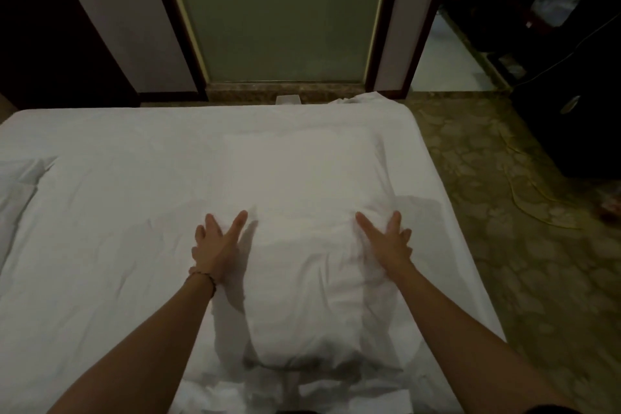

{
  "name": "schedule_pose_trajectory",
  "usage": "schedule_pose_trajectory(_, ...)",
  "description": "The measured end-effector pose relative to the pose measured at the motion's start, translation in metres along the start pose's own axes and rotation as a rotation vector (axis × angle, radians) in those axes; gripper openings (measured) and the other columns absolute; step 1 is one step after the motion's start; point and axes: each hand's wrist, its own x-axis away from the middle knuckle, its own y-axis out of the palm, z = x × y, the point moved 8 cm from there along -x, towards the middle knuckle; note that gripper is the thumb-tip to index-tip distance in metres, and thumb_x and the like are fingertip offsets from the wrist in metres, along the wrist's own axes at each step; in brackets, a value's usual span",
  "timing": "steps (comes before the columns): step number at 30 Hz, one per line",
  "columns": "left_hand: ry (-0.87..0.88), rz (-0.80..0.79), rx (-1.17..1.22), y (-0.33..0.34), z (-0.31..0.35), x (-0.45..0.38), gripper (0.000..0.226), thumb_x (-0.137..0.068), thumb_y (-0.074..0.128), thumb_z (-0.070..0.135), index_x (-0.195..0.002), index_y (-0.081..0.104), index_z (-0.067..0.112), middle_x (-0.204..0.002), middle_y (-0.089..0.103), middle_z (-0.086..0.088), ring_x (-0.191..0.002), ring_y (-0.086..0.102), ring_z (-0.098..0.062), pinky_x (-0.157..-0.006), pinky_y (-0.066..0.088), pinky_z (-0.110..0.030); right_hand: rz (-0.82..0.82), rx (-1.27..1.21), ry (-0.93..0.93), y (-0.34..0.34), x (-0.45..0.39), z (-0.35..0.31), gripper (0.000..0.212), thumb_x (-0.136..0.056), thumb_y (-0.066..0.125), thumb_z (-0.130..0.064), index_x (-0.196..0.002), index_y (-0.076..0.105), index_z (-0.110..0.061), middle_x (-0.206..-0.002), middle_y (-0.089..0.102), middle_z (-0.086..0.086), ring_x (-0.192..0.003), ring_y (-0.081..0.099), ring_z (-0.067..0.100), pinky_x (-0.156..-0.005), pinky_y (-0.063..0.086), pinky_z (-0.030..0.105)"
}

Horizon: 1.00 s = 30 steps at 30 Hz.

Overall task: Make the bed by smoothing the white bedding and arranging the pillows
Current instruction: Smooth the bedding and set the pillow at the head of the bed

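Because the pillow needs squaring on the white bedding, the left hand and right hand press its 2 sides, fingers spread flat, gripping nothing.

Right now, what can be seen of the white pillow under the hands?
The pillow is plump, white and cloth-covered, creased near the middle. It lies lengthwise on the white bedding, on the bed's right half, its near end toward the person. The left hand presses flat against its left edge, fingers spread; the right hand presses flat on its right side. Neither grips it.
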Motion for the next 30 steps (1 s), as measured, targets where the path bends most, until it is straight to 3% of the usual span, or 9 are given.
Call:
schedule_pose_trajectory(2, -0.043, 0.008, 0.104, -0.003, -0.005, -0.013, 0.127, -0.052, 0.038, 0.106, -0.151, 0.029, 0.028, -0.156, 0.028, -0.016, -0.141, 0.029, -0.041, -0.113, 0.027, -0.062, -0.033, -0.107, 0.048, 0.000, -0.011, 0.004, 0.142, -0.036, 0.051, -0.103, -0.153, -0.005, -0.044, -0.165, -0.002, 0.006, -0.146, 0.013, 0.044, -0.112, 0.021, 0.068)
schedule_pose_trajectory(5, -0.099, 0.018, 0.220, -0.006, -0.008, -0.020, 0.139, -0.047, 0.049, 0.104, -0.157, 0.016, 0.025, -0.159, 0.027, -0.016, -0.142, 0.033, -0.040, -0.116, 0.028, -0.055, -0.055, -0.208, 0.083, 0.004, -0.024, 0.007, 0.152, -0.027, 0.059, -0.101, -0.154, -0.003, -0.042, -0.164, 0.005, 0.007, -0.147, 0.015, 0.042, -0.114, 0.025, 0.063)
schedule_pose_trajectory(9, -0.108, 0.047, 0.288, -0.002, -0.006, -0.028, 0.144, -0.043, 0.056, 0.101, -0.158, 0.014, 0.025, -0.160, 0.029, -0.011, -0.144, 0.032, -0.036, -0.118, 0.027, -0.050, -0.070, -0.265, 0.113, 0.013, -0.042, 0.011, 0.154, -0.030, 0.063, -0.099, -0.155, -0.003, -0.039, -0.163, 0.015, 0.009, -0.146, 0.023, 0.039, -0.117, 0.024, 0.057)
schedule_pose_trajectory(16, -0.108, 0.095, 0.369, 0.008, -0.011, -0.046, 0.143, -0.041, 0.060, 0.098, -0.158, 0.017, 0.025, -0.158, 0.035, -0.009, -0.143, 0.035, -0.032, -0.117, 0.029, -0.046, -0.178, -0.400, 0.141, 0.030, -0.068, 0.020, 0.151, -0.043, 0.070, -0.090, -0.156, -0.012, -0.031, -0.164, 0.015, 0.006, -0.146, 0.027, 0.032, -0.118, 0.026, 0.049)
schedule_pose_trajectory(21, -0.118, 0.142, 0.424, 0.013, -0.023, -0.055, 0.133, -0.049, 0.056, 0.093, -0.157, 0.022, 0.024, -0.159, 0.032, -0.008, -0.144, 0.033, -0.029, -0.117, 0.025, -0.039, -0.178, -0.345, 0.148, 0.047, -0.079, 0.024, 0.133, -0.060, 0.066, -0.077, -0.158, -0.007, -0.026, -0.163, 0.016, 0.006, -0.146, 0.026, 0.028, -0.117, 0.023, 0.042)
schedule_pose_trajectory(23, -0.120, 0.147, 0.432, 0.016, -0.028, -0.060, 0.131, -0.051, 0.051, 0.095, -0.157, 0.023, 0.024, -0.160, 0.031, -0.008, -0.145, 0.031, -0.028, -0.118, 0.024, -0.040, -0.159, -0.312, 0.170, 0.051, -0.083, 0.027, 0.137, -0.055, 0.067, -0.083, -0.157, -0.007, -0.029, -0.163, 0.017, 0.008, -0.146, 0.026, 0.031, -0.118, 0.023, 0.045)
schedule_pose_trajectory(26, -0.155, 0.158, 0.419, 0.018, -0.036, -0.067, 0.132, -0.049, 0.046, 0.101, -0.156, 0.025, 0.026, -0.159, 0.032, -0.009, -0.145, 0.031, -0.030, -0.119, 0.024, -0.045, -0.153, -0.258, 0.233, 0.060, -0.091, 0.037, 0.156, -0.030, 0.062, -0.100, -0.154, -0.010, -0.039, -0.163, 0.015, 0.009, -0.146, 0.023, 0.036, -0.119, 0.021, 0.054)
schedule_pose_trajectory(30, -0.273, 0.172, 0.335, 0.026, -0.043, -0.071, 0.135, -0.043, 0.052, 0.101, -0.154, 0.025, 0.028, -0.156, 0.032, -0.016, -0.139, 0.035, -0.040, -0.116, 0.028, -0.053, -0.156, -0.286, 0.214, 0.064, -0.095, 0.038, 0.152, -0.035, 0.065, -0.094, -0.156, -0.007, -0.036, -0.162, 0.020, 0.009, -0.145, 0.028, 0.034, -0.118, 0.024, 0.049)
